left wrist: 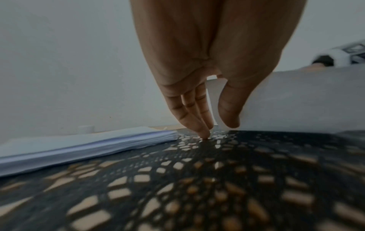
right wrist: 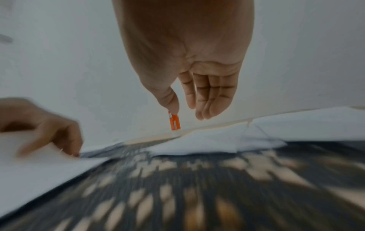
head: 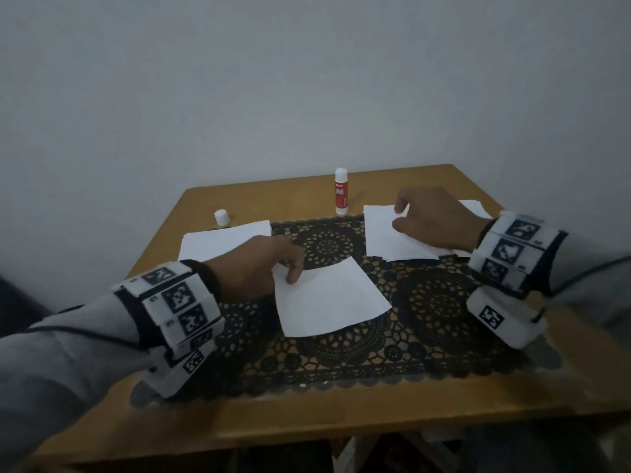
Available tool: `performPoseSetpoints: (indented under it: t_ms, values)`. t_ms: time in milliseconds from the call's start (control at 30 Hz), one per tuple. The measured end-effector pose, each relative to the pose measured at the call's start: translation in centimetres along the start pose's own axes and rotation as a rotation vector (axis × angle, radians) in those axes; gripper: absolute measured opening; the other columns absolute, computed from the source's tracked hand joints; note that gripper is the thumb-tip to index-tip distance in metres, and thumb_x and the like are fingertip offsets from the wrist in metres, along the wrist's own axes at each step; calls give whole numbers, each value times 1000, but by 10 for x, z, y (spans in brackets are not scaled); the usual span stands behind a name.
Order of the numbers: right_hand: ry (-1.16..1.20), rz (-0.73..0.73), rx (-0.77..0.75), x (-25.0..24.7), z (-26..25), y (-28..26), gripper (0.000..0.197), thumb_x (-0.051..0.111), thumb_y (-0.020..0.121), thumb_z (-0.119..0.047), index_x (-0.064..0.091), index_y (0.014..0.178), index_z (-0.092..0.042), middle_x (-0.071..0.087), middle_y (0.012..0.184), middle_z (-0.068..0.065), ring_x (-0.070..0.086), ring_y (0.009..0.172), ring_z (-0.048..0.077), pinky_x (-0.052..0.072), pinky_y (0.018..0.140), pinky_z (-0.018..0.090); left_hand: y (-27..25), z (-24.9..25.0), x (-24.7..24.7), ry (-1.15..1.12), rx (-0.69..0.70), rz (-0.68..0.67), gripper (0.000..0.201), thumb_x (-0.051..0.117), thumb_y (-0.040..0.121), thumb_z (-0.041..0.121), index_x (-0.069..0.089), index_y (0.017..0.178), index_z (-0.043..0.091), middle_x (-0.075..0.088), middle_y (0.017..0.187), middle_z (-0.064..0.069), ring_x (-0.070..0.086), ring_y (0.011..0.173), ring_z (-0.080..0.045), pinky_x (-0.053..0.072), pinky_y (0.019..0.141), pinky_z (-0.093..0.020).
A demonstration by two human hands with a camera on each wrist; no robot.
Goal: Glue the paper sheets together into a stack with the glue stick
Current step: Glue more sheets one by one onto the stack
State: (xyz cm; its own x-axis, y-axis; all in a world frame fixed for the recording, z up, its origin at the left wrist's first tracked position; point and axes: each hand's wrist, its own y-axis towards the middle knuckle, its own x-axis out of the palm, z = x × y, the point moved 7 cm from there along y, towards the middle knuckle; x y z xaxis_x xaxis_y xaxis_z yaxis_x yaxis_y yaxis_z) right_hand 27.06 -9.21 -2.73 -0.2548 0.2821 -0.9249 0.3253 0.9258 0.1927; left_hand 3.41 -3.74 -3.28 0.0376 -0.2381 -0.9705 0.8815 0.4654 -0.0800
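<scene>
My left hand (head: 290,273) pinches the upper left corner of a single white sheet (head: 331,298) that lies on the mat near the middle. In the left wrist view thumb and fingers (left wrist: 199,125) hold that sheet (left wrist: 296,101), and one fingertip touches the mat. My right hand (head: 397,216) hovers over the loose pile of sheets (head: 386,244) at the right with relaxed fingers and holds nothing. The right wrist view, which is blurred, shows the right hand (right wrist: 187,112) empty above the pile (right wrist: 217,143). The red and white glue stick (head: 341,191) stands upright at the back, untouched.
A black lace mat (head: 437,302) covers most of the small wooden table (head: 341,411). A second stack of sheets (head: 222,240) lies at the back left, with a small white cap-like object (head: 222,217) behind it. A plain wall stands close behind the table.
</scene>
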Motion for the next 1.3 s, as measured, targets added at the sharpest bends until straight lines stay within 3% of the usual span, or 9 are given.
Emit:
performPoseSetpoints:
  t_ms: [133,400,533,667,733,833,900,1133,1300]
  values:
    - [107,1,53,2,-16,35,37,71,85,-30,60,115,-11,59,111,4,51,92,17,36,78,26,-1,-15,12,-44,39,-43,52,46,67,-19,61,78,31,55,106,14,52,106,-10,41,100,-33]
    - [291,-69,112,46,-34,89,41,77,78,-32,69,111,-8,69,109,11,60,92,17,42,80,30,6,-32,24,-65,86,-21,81,50,68,-16,59,92,61,52,117,24,50,116,-7,41,101,-26]
    - [281,-92,141,53,-35,98,37,75,81,-31,68,113,-15,66,105,1,60,96,18,42,83,29,-5,-24,15,-77,71,-55,71,41,70,-19,67,108,35,49,112,20,47,110,-3,36,94,-16]
    - [303,-10,124,36,-42,91,15,74,79,-26,65,78,-15,61,75,-1,58,71,16,41,58,24,1,-34,26,-134,24,-157,73,45,72,-18,69,101,45,45,104,29,51,107,-8,42,92,-19]
    - [346,4,102,27,-48,80,24,74,78,-19,54,66,-15,63,74,5,64,66,21,52,57,28,-2,-33,24,-192,-9,-169,71,45,75,-18,70,104,41,48,106,26,52,106,-8,43,90,-20]
    - [469,-107,45,23,-60,56,22,75,79,-13,55,71,-9,69,78,14,71,66,30,61,63,39,-10,-22,15,-229,-27,-105,45,49,88,-4,71,107,31,49,101,22,48,91,-2,35,80,-10]
    - [465,-197,-8,21,-67,38,20,75,83,-17,61,81,-3,71,75,16,71,63,27,59,59,34,-13,-13,16,-157,-2,-71,31,57,90,9,71,106,31,52,101,19,49,91,-2,35,79,-9]
    - [390,-214,-129,2,-84,-8,17,65,90,-26,69,81,-12,64,61,5,59,48,12,49,47,23,-16,2,18,12,-28,-5,32,59,89,12,67,115,27,52,114,6,49,105,-11,40,89,-20]
    - [358,-100,-184,-3,-96,-14,17,64,87,-26,69,78,-13,64,59,13,56,41,12,45,44,24,-40,27,17,55,75,5,34,53,92,15,62,123,26,54,127,6,48,117,-11,40,103,-30]
